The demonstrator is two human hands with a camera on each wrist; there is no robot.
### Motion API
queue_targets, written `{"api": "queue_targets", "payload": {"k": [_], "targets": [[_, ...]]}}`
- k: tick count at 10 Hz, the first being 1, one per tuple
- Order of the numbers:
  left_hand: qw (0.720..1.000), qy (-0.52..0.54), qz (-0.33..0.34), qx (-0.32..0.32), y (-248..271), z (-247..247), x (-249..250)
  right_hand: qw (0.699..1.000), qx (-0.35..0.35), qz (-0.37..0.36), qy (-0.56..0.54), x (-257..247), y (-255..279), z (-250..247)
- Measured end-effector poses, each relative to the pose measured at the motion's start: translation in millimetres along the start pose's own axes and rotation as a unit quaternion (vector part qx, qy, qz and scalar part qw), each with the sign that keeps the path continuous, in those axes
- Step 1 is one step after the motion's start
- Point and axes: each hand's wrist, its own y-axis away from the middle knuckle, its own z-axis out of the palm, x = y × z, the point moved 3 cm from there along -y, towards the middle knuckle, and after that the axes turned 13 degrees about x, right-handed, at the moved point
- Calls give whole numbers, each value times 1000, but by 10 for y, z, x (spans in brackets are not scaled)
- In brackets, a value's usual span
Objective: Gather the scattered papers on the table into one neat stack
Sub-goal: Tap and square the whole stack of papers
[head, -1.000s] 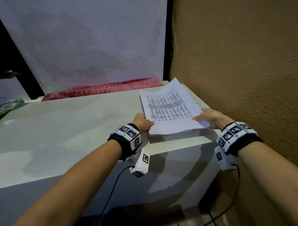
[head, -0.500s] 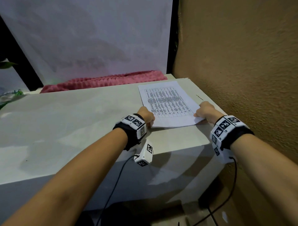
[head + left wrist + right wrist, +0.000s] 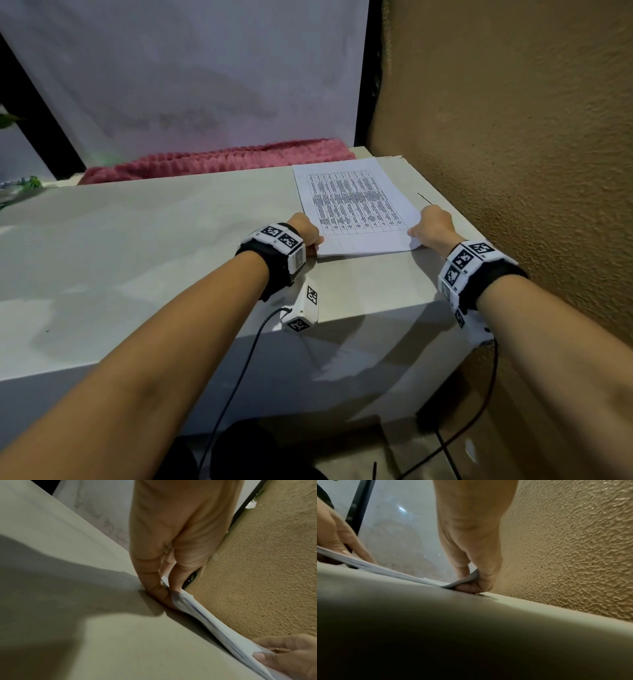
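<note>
A stack of white papers (image 3: 356, 209) with a printed table on top lies on the right end of the pale table (image 3: 137, 246), close to the wall. My left hand (image 3: 308, 233) pinches the stack's near left corner, thumb over fingers, as the left wrist view shows: left hand (image 3: 169, 593), papers (image 3: 214, 627). My right hand (image 3: 433, 228) pinches the near right corner, which curls up a little between thumb and fingers in the right wrist view: right hand (image 3: 471, 582), papers (image 3: 393, 572). The near edge is slightly lifted off the table.
A rough tan wall (image 3: 513, 137) runs along the table's right side. A pink knitted cloth (image 3: 219, 161) lies behind the far edge, under a white sheet backdrop (image 3: 191, 75). The table's front edge (image 3: 205, 346) is close under my wrists. Cables hang below.
The papers, held raised and tilted a second ago, have come down flat onto the table. Both hands have dropped with them and keep their hold on the near corners.
</note>
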Motion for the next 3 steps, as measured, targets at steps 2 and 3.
{"api": "queue_targets", "payload": {"k": [2, 3], "targets": [[998, -59, 12, -29, 95, -49, 63, 1000, -12, 6, -11, 24, -13, 46], [995, -93, 29, -11, 189, -149, 134, 1000, 5, 10, 9, 24, 86, -21]]}}
